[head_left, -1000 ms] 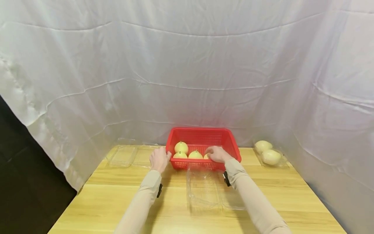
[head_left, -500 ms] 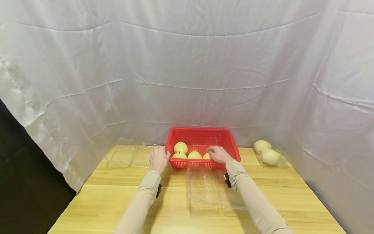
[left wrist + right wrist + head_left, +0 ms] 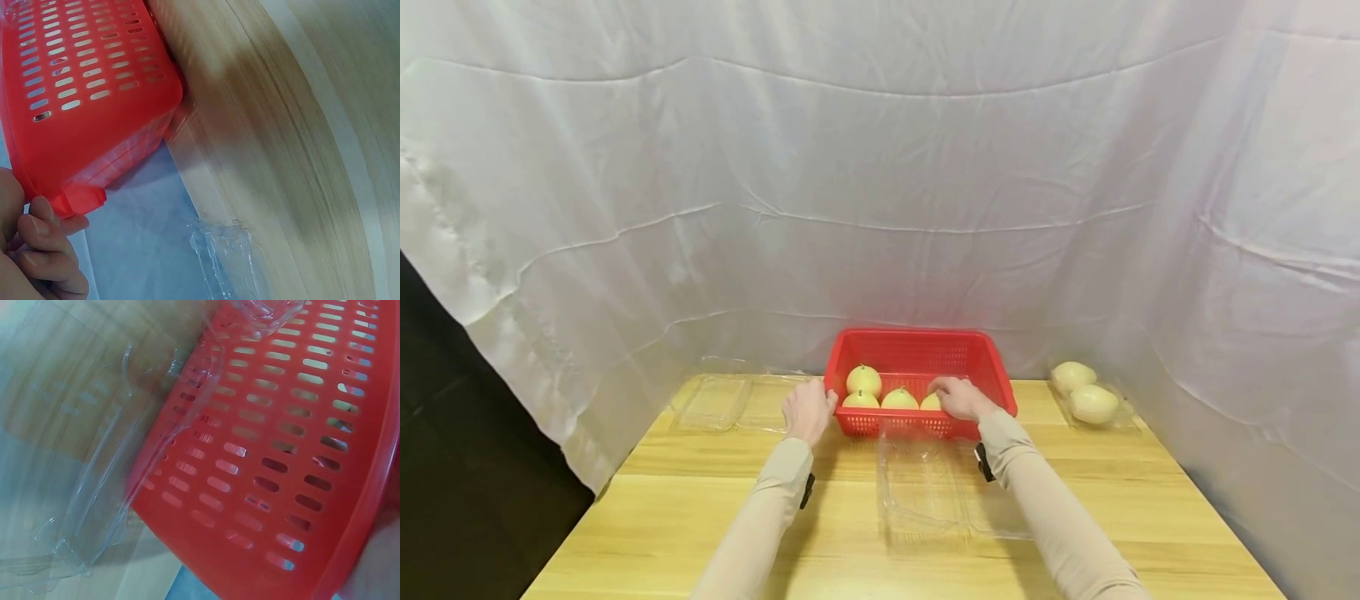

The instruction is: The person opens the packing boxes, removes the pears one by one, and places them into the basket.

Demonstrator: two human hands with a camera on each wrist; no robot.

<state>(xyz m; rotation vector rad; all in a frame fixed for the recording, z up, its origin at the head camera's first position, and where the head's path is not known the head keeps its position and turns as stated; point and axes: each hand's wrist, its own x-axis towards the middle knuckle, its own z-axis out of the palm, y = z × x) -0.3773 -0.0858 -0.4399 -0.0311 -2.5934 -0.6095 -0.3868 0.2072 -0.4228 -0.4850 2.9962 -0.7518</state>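
Note:
At the back of the table stands a red plastic basket (image 3: 917,333) with slotted walls. Inside it, towards the front left, are pale yellow pears (image 3: 864,381), their short stems showing. My left hand (image 3: 808,411) holds the basket's left rim; in the left wrist view its curled fingers (image 3: 47,250) are at the rim's corner. Reaching over the front wall, my right hand (image 3: 958,397) grips a pear (image 3: 929,402) at the front right, partly covered by the fingers. The right wrist view shows mostly the basket wall (image 3: 250,469), which hides the fingertips.
An open clear plastic clamshell box (image 3: 925,487) lies in front of the basket, partly under my right forearm. Another open clear box (image 3: 718,402) sits at the back left. Two pears (image 3: 1093,404) in clear packaging stand at the back right, near the white curtain (image 3: 917,183).
My right hand has shifted very slightly to the right over the pear, showing a bit more of it. The left hand stays on the rim.

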